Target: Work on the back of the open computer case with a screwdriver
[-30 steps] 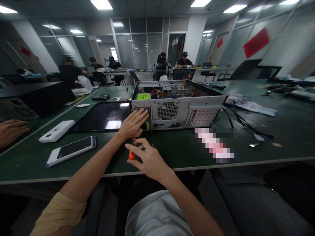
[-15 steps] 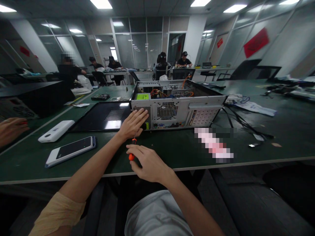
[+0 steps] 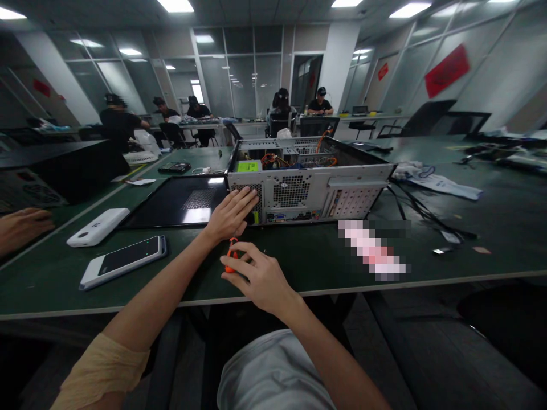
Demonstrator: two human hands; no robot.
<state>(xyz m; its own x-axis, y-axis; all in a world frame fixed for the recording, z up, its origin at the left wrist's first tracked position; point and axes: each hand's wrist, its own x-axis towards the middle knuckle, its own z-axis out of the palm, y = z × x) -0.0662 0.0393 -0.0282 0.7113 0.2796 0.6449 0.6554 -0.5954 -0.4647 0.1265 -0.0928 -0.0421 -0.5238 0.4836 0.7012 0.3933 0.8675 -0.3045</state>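
An opened desktop computer case [image 3: 316, 196] lies on its side on the green table, its rear panel facing me. My left hand [image 3: 231, 215] rests flat, fingers stretched out, on the perforated part of that panel at its left end. Just below it, my right hand [image 3: 258, 276] grips the orange handle of a screwdriver [image 3: 231, 263] between thumb and fingers. The screwdriver's tip is hidden behind my left hand. Inside the case, a power supply with a green label [image 3: 248, 166] and orange and red cables [image 3: 273, 160] show.
Left of the case lies a black side panel [image 3: 179, 202], with a white power bank [image 3: 98, 226] and a white phone-like device [image 3: 123, 262] nearer me. Another person's hand [image 3: 25, 228] is at the far left, by a black computer case [image 3: 81, 171]. Black cables [image 3: 427, 213] and gloves [image 3: 448, 185] lie right.
My right hand's fingers have shifted around the screwdriver handle, and the handle has risen slightly. My left hand stays on the panel. The other person's hand at left has moved slightly right.
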